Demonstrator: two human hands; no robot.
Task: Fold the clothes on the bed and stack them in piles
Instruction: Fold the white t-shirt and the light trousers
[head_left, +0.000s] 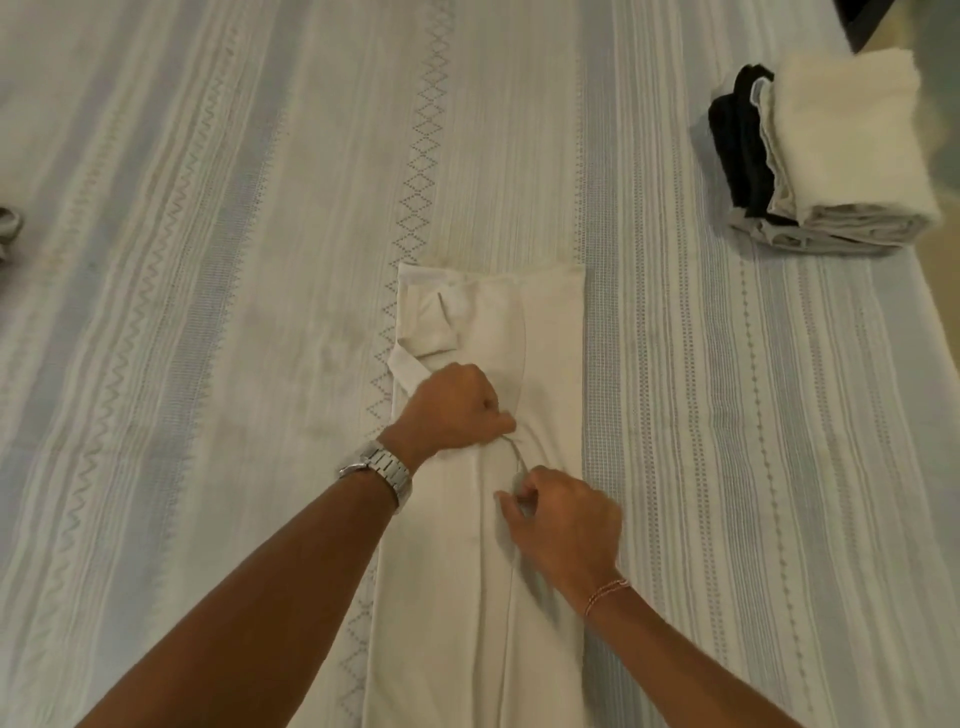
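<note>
Bed (208, 260) carries a white garment (550, 338) at lower centre, folded lengthwise: light, limp, creases easily; take it at the edges. Folded pile (831, 156) upper right. Left hand (457, 405) and right hand (566, 525) each grip its cloth.

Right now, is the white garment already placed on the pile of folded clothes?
No, the white garment lies flat on the bed under both hands, apart from the pile of folded clothes at far right.

No legible text, labels, brands or numbers. Watch (382, 470) face turned away, unreadable. Bedspread (208, 260) carries woven patterns only, no lettering.
</note>
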